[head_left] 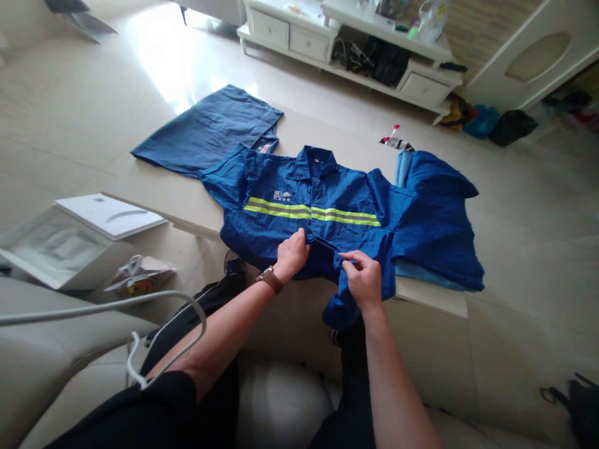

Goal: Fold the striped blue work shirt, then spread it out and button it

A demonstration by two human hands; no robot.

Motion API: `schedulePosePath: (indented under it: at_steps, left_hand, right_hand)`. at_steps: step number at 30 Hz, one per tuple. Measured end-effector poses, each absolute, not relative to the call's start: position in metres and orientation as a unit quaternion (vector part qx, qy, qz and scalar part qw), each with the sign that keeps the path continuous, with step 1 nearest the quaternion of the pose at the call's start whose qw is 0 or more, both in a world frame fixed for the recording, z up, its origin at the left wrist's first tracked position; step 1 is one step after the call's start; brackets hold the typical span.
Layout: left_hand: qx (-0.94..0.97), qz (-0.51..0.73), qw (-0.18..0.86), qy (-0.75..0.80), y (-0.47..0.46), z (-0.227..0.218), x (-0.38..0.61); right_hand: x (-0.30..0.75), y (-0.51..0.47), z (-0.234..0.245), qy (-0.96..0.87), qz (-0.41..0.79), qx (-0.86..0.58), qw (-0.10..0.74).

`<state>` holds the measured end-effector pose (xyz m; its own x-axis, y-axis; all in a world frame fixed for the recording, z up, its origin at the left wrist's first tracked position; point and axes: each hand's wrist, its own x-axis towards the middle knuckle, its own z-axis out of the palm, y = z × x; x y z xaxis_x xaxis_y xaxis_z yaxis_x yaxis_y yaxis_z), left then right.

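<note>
A blue work shirt [281, 218] with a yellow reflective stripe lies front-up on a low beige table [430, 296], its hem hanging over the near edge. My left hand [292, 254], with a brown watch strap at the wrist, is closed on the shirt's front placket just below the stripe. My right hand [362, 277] pinches the other front edge of the shirt close beside it. Both hands sit at the shirt's lower front opening.
Folded dark blue trousers [210, 128] lie at the table's far left. More blue cloth [435, 218] is heaped on the right. A white box [79, 240] stands on the floor at left. A white hanger [163, 337] rests on my lap. A white cabinet [346, 43] stands behind.
</note>
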<state>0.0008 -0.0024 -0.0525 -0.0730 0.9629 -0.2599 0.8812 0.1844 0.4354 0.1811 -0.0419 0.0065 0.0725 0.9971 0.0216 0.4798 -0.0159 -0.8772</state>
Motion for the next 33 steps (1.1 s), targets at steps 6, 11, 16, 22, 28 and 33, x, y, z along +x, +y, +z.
schedulePosePath:
  at_steps: [6, 11, 16, 22, 28, 33]
  left_hand:
    - [0.642, 0.136, 0.246, 0.713, -0.003, -0.049, -0.005]
    - [0.653, 0.176, 0.237, 0.697, -0.009, -0.039, -0.002]
    - [0.662, 0.201, 0.25, 0.678, -0.014, -0.023, -0.004]
    - [0.687, 0.189, 0.263, 0.65, -0.018, -0.008, -0.012]
    - [0.738, 0.156, 0.251, 0.606, -0.026, -0.003, -0.018]
    - [0.735, 0.171, 0.254, 0.605, -0.029, -0.002, -0.022]
  right_hand:
    - [0.184, -0.038, -0.007, -0.602, 0.273, -0.669, 0.339]
    - [0.175, -0.037, -0.022, -0.654, 0.271, -0.638, 0.304]
    - [0.16, -0.03, -0.024, -0.65, 0.223, -0.646, 0.333]
    - [0.148, -0.022, -0.015, -0.649, 0.246, -0.615, 0.374]
    - [0.141, -0.021, -0.016, -0.595, 0.336, -0.627, 0.374]
    - [0.144, -0.017, -0.02, -0.518, 0.373, -0.637, 0.432]
